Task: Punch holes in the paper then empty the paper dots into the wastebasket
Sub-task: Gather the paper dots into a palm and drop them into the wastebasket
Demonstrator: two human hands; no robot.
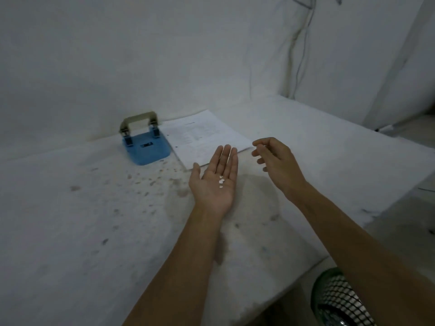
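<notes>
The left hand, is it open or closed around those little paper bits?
Open. The left hand lies palm up, fingers straight, with the paper dots loose on it.

Both forearms bare, no sleeves; left hand (215, 184), right hand (277, 161) ungloved.

Two bare hands show right of the frame's centre: the left hand (215, 182) and the right hand (277, 164). About four white paper dots (221, 181) lie at centre, their exact count unclear. One blue hole punch (146, 143) sits upper left of centre, one printed sheet of paper (204, 137) beside it. One mesh wastebasket (339, 300) occupies the lower right corner.
</notes>
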